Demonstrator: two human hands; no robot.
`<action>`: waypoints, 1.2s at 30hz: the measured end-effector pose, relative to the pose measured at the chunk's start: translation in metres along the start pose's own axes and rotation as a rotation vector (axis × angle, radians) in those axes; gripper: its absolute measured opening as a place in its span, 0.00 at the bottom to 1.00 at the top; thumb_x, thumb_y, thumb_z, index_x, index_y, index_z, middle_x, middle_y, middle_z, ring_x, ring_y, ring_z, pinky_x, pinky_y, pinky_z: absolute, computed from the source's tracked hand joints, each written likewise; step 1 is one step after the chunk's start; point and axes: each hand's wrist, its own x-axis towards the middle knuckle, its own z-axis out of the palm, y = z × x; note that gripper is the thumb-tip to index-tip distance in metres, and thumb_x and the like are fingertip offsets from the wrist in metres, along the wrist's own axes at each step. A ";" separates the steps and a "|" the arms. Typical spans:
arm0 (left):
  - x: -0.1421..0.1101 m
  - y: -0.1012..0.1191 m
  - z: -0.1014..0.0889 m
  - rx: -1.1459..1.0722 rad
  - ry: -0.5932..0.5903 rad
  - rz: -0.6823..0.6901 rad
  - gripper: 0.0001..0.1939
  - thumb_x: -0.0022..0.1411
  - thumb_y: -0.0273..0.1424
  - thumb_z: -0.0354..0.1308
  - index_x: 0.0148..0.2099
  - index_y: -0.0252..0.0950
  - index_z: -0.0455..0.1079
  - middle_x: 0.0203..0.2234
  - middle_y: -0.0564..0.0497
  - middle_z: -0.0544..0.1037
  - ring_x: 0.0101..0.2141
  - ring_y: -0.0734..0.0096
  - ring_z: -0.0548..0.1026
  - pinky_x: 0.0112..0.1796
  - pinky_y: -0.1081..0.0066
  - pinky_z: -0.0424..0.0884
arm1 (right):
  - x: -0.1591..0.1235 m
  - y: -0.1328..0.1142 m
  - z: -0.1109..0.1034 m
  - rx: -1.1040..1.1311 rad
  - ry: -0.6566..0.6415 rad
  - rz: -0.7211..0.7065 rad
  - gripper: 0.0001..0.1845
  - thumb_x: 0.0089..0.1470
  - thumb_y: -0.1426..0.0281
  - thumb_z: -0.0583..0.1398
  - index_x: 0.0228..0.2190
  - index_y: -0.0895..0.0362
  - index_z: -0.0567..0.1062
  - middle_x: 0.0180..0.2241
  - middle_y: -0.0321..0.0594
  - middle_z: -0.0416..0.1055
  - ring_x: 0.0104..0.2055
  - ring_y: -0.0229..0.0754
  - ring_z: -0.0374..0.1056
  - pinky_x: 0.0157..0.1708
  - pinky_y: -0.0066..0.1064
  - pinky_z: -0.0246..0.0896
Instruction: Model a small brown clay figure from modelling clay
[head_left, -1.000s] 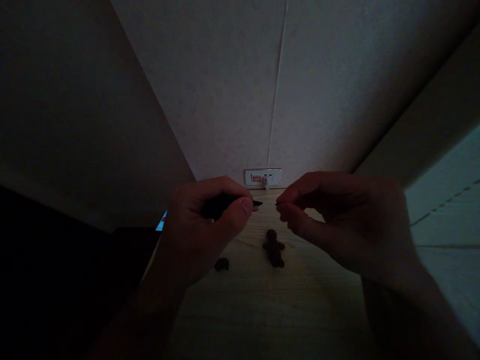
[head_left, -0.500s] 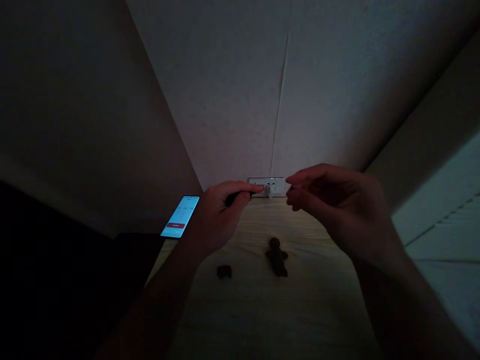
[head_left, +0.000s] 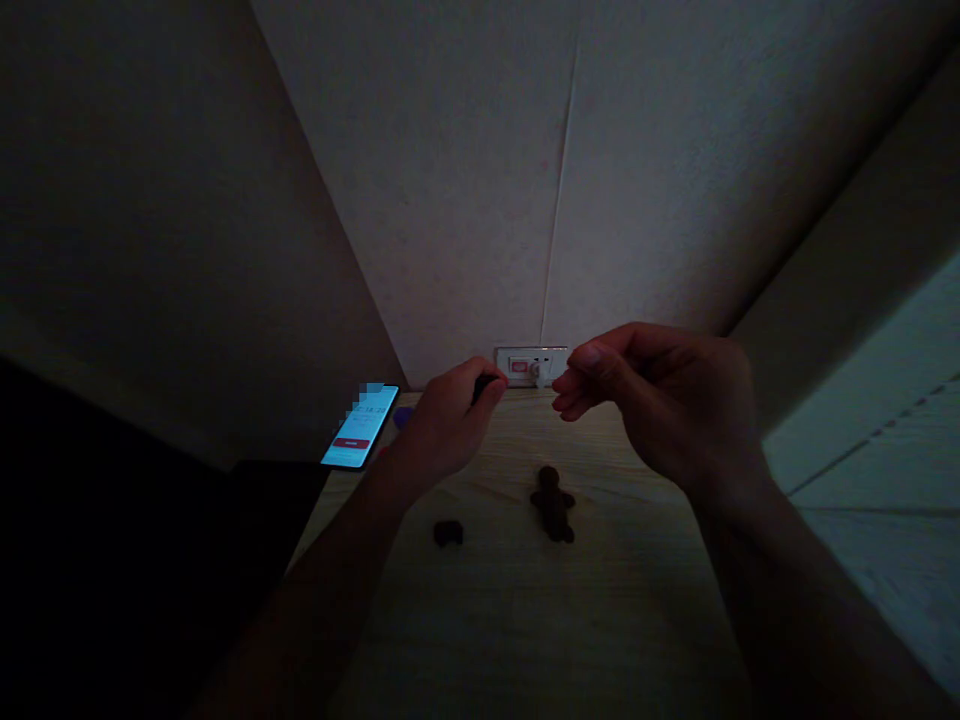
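Note:
My left hand (head_left: 454, 418) is closed, its thumb pressed against the curled index finger. Something small and dark (head_left: 484, 386) shows between them, too dim to name. A short way to the right, my right hand (head_left: 667, 405) pinches thumb and index finger together, the other fingers loosely curled; whatever it may hold is too small to see. Below both hands, a brown doll-shaped figure (head_left: 553, 508) with a round head and stubby arms lies on the wooden tabletop (head_left: 510, 620). To its left is a small dark piece (head_left: 448, 533), its kind unclear.
A lit phone (head_left: 358, 428) with a red button on screen lies at the table's left edge. Partly behind my left hand is a purple object (head_left: 403, 416). On the wall behind, a socket plate with a reddish switch (head_left: 519, 367) carries a whitish plug (head_left: 538, 373). The room is dark.
My left index finger, stretched out before, has curled in, and the purple object now shows. My right hand has moved slightly left and turned, its thumb now against the index finger.

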 end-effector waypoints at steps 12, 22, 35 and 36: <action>0.008 -0.042 0.017 0.255 -0.289 0.054 0.11 0.71 0.30 0.50 0.38 0.36 0.72 0.36 0.45 0.81 0.38 0.60 0.77 0.39 0.63 0.68 | 0.001 -0.005 -0.004 -0.142 0.064 -0.079 0.14 0.45 0.62 0.78 0.24 0.56 0.82 0.20 0.34 0.80 0.21 0.36 0.75 0.21 0.25 0.72; -0.001 -0.065 0.021 0.235 -0.366 0.107 0.09 0.68 0.30 0.55 0.44 0.36 0.76 0.41 0.46 0.82 0.43 0.60 0.79 0.46 0.62 0.71 | -0.003 -0.003 -0.001 -0.206 -0.013 -0.115 0.25 0.63 0.50 0.64 0.25 0.56 0.80 0.21 0.37 0.79 0.20 0.36 0.74 0.22 0.26 0.71; -0.036 -0.098 0.033 0.205 -0.303 0.089 0.16 0.68 0.31 0.57 0.57 0.36 0.70 0.52 0.41 0.78 0.55 0.53 0.76 0.58 0.54 0.70 | -0.006 0.001 0.007 -0.248 -0.024 -0.087 0.17 0.55 0.53 0.71 0.29 0.54 0.84 0.24 0.37 0.81 0.24 0.39 0.76 0.24 0.30 0.73; -0.036 -0.098 0.032 0.204 -0.305 0.089 0.15 0.68 0.31 0.58 0.56 0.36 0.71 0.51 0.41 0.79 0.54 0.53 0.76 0.58 0.54 0.70 | -0.006 0.002 0.008 -0.257 -0.038 -0.086 0.17 0.59 0.54 0.69 0.30 0.55 0.84 0.24 0.38 0.81 0.24 0.39 0.76 0.25 0.30 0.73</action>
